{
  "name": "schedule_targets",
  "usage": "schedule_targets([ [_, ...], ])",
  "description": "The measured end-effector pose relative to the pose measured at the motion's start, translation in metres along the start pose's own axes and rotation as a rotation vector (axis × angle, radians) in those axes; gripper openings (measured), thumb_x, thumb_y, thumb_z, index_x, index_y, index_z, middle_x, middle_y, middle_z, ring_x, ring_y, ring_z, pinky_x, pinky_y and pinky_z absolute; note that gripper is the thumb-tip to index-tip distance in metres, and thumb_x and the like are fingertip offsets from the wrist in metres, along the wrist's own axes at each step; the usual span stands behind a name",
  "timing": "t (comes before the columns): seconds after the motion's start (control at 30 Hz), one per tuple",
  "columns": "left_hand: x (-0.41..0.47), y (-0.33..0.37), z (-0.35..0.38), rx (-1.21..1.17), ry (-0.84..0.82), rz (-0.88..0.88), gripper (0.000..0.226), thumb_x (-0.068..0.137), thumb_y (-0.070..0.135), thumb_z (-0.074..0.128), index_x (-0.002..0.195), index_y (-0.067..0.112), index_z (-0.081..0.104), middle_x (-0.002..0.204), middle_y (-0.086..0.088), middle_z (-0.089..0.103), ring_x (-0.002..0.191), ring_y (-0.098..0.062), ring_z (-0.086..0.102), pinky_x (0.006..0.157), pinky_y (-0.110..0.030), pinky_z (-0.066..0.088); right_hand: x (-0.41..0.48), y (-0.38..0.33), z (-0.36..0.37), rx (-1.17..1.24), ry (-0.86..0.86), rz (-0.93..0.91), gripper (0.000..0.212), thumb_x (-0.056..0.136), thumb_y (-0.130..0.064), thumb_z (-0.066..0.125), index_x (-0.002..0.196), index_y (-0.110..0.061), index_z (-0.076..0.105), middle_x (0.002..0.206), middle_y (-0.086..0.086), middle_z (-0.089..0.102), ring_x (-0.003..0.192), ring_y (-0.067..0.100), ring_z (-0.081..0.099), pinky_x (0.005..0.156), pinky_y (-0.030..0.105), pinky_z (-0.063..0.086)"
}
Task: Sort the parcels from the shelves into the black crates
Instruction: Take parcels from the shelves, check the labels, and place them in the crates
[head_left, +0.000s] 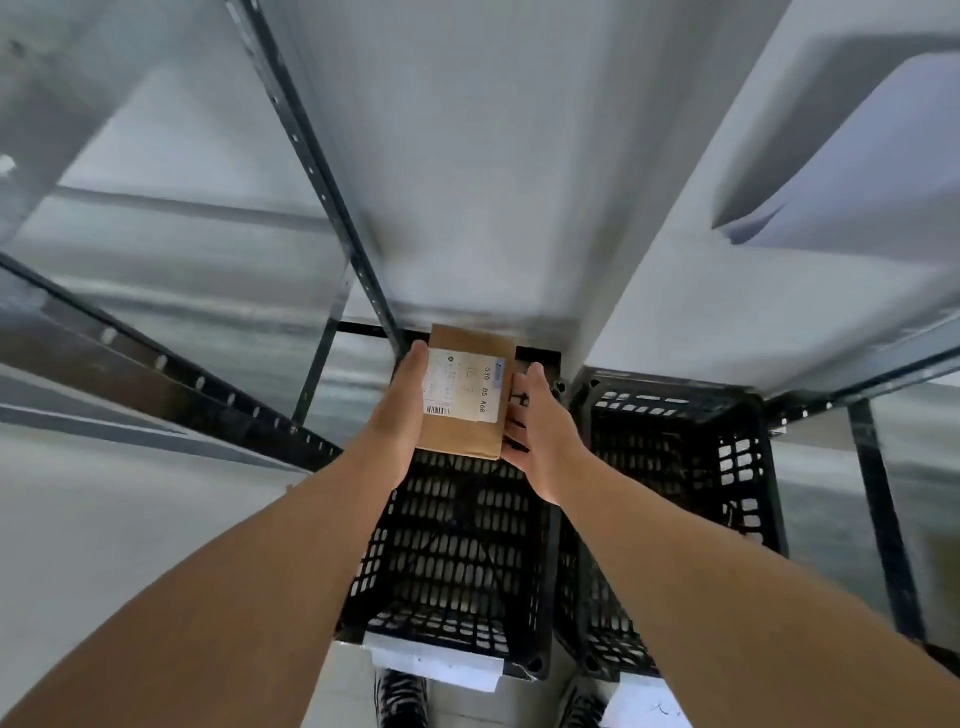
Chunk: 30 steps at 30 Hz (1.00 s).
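Left hand (400, 410) grips the left edge of the brown parcel (462, 434). Right hand (540, 431) cups its right edge. The parcel sits clamped between both, above the black crates (457, 545). Judged mid-sort: parcel not yet dropped, crate beneath looks empty, shelves too blurred to count what's left.
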<state>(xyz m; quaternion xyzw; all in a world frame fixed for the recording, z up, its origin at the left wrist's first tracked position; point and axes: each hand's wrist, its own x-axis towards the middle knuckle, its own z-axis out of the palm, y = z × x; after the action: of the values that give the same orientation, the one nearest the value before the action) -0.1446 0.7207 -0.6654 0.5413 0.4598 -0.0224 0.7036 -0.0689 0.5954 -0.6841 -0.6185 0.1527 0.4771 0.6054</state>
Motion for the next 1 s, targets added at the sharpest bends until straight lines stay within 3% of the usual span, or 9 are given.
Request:
schedule_targets([
  [0.2,0.106,-0.099,-0.026,0.030,0.044,-0.071,0.073,0.091,0.076,0.024,0.135,0.028,0.058,0.132,-0.004,0.063,0.124,-0.025,0.056,0.112,-0.049,0.036,0.122,0.090,0.007,-0.006,0.026,0.041,0.042,0.105,-0.059,0.029,0.098,-0.035,0.063,0.102,-0.002,0.070,0.096,0.016,0.065,0.087,0.037,0.051],
  [0.3,0.167,-0.152,-0.034,0.021,0.124,-0.112,0.111,0.054,0.103,0.033,0.135,0.031,0.057,0.134,-0.005,0.062,0.124,-0.028,0.056,0.110,-0.051,0.038,0.176,0.128,0.007,0.014,0.027,0.061,0.051,0.103,-0.063,0.030,0.117,-0.032,0.067,0.112,0.001,0.072,0.103,0.018,0.066,0.095,0.040,0.055],
  [0.37,0.225,-0.196,-0.042,0.048,0.192,-0.147,0.134,0.028,0.109,0.036,0.135,0.031,0.057,0.133,-0.005,0.062,0.121,-0.029,0.059,0.107,-0.050,0.041,0.209,0.148,0.003,0.017,0.046,0.071,0.046,0.103,-0.063,0.031,0.104,-0.034,0.067,0.108,0.000,0.071,0.100,0.017,0.065,0.104,0.042,0.051],
  [0.4,0.244,-0.208,-0.044,0.072,0.217,-0.166,0.136,0.027,0.110,0.036,0.135,0.031,0.057,0.132,-0.005,0.063,0.118,-0.029,0.060,0.106,-0.050,0.043,0.227,0.158,0.001,0.016,0.049,0.072,0.045,0.103,-0.063,0.031,0.097,-0.035,0.065,0.105,-0.001,0.071,0.098,0.015,0.064,0.106,0.043,0.049],
  [0.57,0.266,-0.216,-0.036,0.146,0.206,-0.141,0.080,0.086,0.081,0.028,0.122,0.020,0.064,0.114,-0.008,0.068,0.108,-0.027,0.063,0.103,-0.047,0.046,0.296,0.192,-0.001,-0.016,0.061,0.067,0.044,0.103,-0.062,0.032,0.091,-0.034,0.064,0.100,-0.001,0.070,0.094,0.015,0.064,0.103,0.044,0.050],
  [0.73,0.314,-0.246,-0.036,0.184,0.212,-0.167,0.084,0.079,0.086,0.023,0.113,0.025,0.069,0.105,-0.007,0.070,0.097,-0.027,0.067,0.093,-0.044,0.053,0.342,0.214,0.001,0.008,0.050,0.071,0.056,0.100,-0.068,0.032,0.112,-0.028,0.070,0.113,0.004,0.071,0.104,0.019,0.064,0.102,0.041,0.050],
  [0.87,0.334,-0.255,-0.036,0.100,0.236,-0.200,0.074,0.086,0.081,0.028,0.107,0.022,0.067,0.103,-0.010,0.068,0.092,-0.026,0.067,0.079,-0.037,0.055,0.370,0.226,0.002,0.030,0.045,0.042,0.050,0.103,-0.064,0.031,0.097,-0.031,0.068,0.104,0.001,0.071,0.091,0.013,0.063,0.088,0.033,0.050],
  [0.93,0.345,-0.262,-0.039,0.126,0.257,-0.183,0.065,0.092,0.075,0.028,0.097,0.021,0.064,0.097,-0.008,0.065,0.094,-0.025,0.065,0.087,-0.038,0.053,0.379,0.231,0.006,0.042,0.040,0.041,0.050,0.103,-0.064,0.031,0.097,-0.031,0.068,0.102,0.001,0.071,0.091,0.014,0.064,0.080,0.031,0.051],
  [1.0,0.349,-0.267,-0.038,0.176,0.266,-0.141,0.065,0.093,0.074,0.027,0.095,0.021,0.064,0.095,-0.007,0.064,0.096,-0.025,0.063,0.095,-0.041,0.051,0.383,0.236,0.010,0.061,0.038,0.034,0.051,0.102,-0.064,0.031,0.097,-0.031,0.069,0.106,0.003,0.073,0.095,0.017,0.067,0.090,0.036,0.053],
])
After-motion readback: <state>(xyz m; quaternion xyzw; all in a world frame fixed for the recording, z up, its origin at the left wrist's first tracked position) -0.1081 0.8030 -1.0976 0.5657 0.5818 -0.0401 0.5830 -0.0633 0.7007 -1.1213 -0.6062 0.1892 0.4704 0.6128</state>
